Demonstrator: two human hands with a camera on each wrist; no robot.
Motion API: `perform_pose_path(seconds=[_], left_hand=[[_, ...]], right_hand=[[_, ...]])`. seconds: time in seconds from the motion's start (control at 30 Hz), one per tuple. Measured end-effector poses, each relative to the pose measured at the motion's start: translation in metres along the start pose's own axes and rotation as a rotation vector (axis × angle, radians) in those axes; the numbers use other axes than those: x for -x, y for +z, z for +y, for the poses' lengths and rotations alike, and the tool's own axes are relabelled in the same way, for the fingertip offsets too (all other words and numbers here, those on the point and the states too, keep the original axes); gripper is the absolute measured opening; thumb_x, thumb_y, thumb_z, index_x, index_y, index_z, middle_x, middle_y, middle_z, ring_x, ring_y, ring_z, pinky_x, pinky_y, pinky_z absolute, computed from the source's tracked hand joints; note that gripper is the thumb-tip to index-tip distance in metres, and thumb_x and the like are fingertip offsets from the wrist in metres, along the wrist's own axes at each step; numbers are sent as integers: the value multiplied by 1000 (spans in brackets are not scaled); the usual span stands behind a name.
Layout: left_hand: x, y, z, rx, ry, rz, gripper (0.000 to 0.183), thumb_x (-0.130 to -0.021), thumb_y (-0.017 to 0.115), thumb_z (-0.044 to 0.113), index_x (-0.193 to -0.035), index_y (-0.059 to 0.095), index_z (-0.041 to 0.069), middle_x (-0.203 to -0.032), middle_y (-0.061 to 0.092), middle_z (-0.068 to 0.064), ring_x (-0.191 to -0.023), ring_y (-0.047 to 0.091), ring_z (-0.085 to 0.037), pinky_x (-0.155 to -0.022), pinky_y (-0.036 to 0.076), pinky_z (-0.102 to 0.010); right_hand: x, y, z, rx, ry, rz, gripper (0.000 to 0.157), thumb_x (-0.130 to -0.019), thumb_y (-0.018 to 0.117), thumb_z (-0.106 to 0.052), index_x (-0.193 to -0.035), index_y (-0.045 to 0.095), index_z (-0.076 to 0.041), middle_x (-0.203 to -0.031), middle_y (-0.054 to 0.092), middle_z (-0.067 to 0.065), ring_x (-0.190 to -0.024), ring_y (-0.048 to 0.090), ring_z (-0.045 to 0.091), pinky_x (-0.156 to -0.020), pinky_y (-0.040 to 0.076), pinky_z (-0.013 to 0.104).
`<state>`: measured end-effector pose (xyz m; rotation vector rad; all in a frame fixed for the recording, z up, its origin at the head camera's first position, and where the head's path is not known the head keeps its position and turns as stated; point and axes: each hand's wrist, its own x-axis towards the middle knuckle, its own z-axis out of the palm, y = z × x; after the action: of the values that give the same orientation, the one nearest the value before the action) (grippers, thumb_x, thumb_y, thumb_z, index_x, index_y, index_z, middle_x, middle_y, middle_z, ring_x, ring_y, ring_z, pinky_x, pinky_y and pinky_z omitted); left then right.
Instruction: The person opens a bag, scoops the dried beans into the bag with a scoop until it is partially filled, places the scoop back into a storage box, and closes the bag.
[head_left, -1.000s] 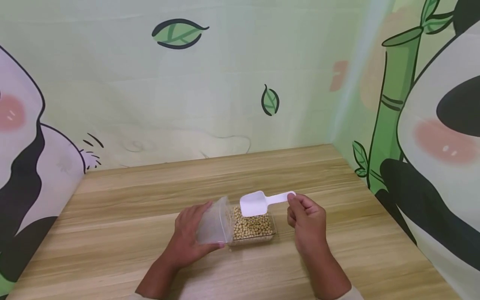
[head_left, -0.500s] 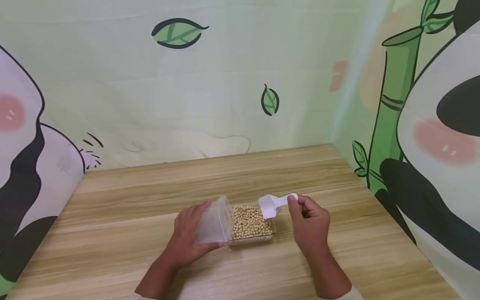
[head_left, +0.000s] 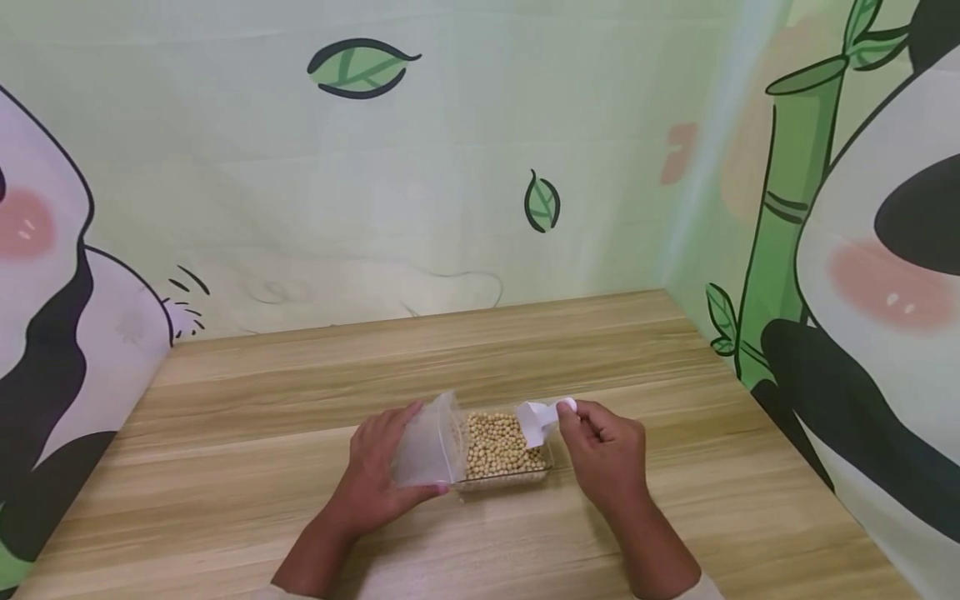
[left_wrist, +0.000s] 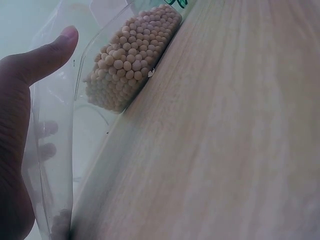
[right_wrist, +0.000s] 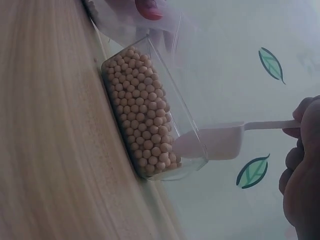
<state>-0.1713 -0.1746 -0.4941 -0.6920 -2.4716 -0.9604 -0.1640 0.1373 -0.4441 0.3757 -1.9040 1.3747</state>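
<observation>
In the head view, a clear plastic box (head_left: pixel 510 478) full of soybeans (head_left: pixel 495 446) stands on the table between both hands. My right hand (head_left: pixel 611 458) pinches the handle end of a white scoop (head_left: pixel 534 423) with thumb and fingers. The right wrist view has the scoop's tip (right_wrist: pixel 187 145) inside the box's right end, at the soybeans' surface. My left hand (head_left: pixel 378 475) grips a translucent zip bag (head_left: pixel 427 450), its mouth spread against the box's left end. Some soybeans show dimly through the bag's side (left_wrist: pixel 47 150) in the left wrist view.
A wood-grain table (head_left: pixel 300 392) lies under everything. Behind it hangs a pale green backdrop (head_left: pixel 450 150) with printed leaves, bamboo and pandas. A tiny pale speck (head_left: pixel 461 500) lies by the box's front left corner.
The scoop has gone from flat above the box's middle to tilted down at its right end, its tip lowered to the soybeans. My left hand and the bag have stayed put.
</observation>
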Motion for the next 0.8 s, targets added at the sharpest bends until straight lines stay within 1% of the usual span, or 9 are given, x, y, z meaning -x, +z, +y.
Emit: perform_pose_path(seconds=[0.07,0.13,0.3,0.4,0.43,0.53,0.6,0.7,0.8], left_hand=[[0,0,0,-3,3,1,111,-68,100,41,-160,49,5,-139,65,-17,-127,59,-36,-110,34,-66],[0,0,0,-1,8,4,111,-68,99,40,-160,49,5,-139,65,-17,-127,59,-36,-110,33,-66],[0,0,0,0,5,2,111,-68,99,41,-160,48,5,-140,65,-18,-128,58,-38,-111,32,-68],[0,0,-1,-1,0,2,111,-68,99,41,-160,48,4,-140,65,-18,-128,58,-38,-111,33,-68],[0,0,-1,2,-1,2,111,-68,99,41,-160,48,4,-139,65,-18,-128,58,-39,-111,33,-68],[0,0,-1,1,7,9,110,-68,99,41,-159,49,4,-138,66,-18,-127,58,-38,-109,34,-68],[0,0,-2,-2,11,13,110,-68,99,40,-159,49,4,-138,66,-18,-126,59,-38,-109,34,-68],[0,1,-2,-12,26,22,109,-68,99,40,-158,50,3,-136,67,-17,-124,60,-38,-107,36,-68],[-1,1,-2,-15,37,30,109,-67,99,41,-158,50,4,-135,67,-16,-123,60,-37,-106,37,-67]], right_hand=[[-1,-1,-1,15,38,6,15,-93,78,6,-80,80,-2,-49,41,-3,-51,29,-9,-42,27,18],[-2,-1,-1,26,104,6,19,-94,77,4,-77,78,-4,-50,40,-5,-50,30,-8,-43,27,18],[-5,0,-2,35,369,-13,23,-98,75,-4,-76,76,0,-51,37,-11,-47,31,-1,-47,26,19],[-8,-1,-2,14,535,-12,28,-101,75,-12,-77,74,3,-51,37,-12,-46,31,2,-46,25,20],[-9,-1,-1,-2,588,-6,30,-102,75,-14,-77,74,2,-50,37,-13,-46,31,2,-45,25,20],[-12,-1,2,-99,752,13,32,-104,72,-16,-78,71,4,-50,39,-13,-44,31,2,-43,25,21],[-13,-1,5,-183,836,26,29,-105,69,-15,-84,73,5,-49,40,-12,-43,32,2,-42,26,20],[-13,-1,9,-312,933,19,28,-109,64,-14,-91,71,7,-51,39,-11,-42,31,2,-41,25,20],[-13,-4,13,-416,1016,-4,29,-112,60,-14,-91,68,4,-53,34,-11,-43,27,2,-42,22,20]])
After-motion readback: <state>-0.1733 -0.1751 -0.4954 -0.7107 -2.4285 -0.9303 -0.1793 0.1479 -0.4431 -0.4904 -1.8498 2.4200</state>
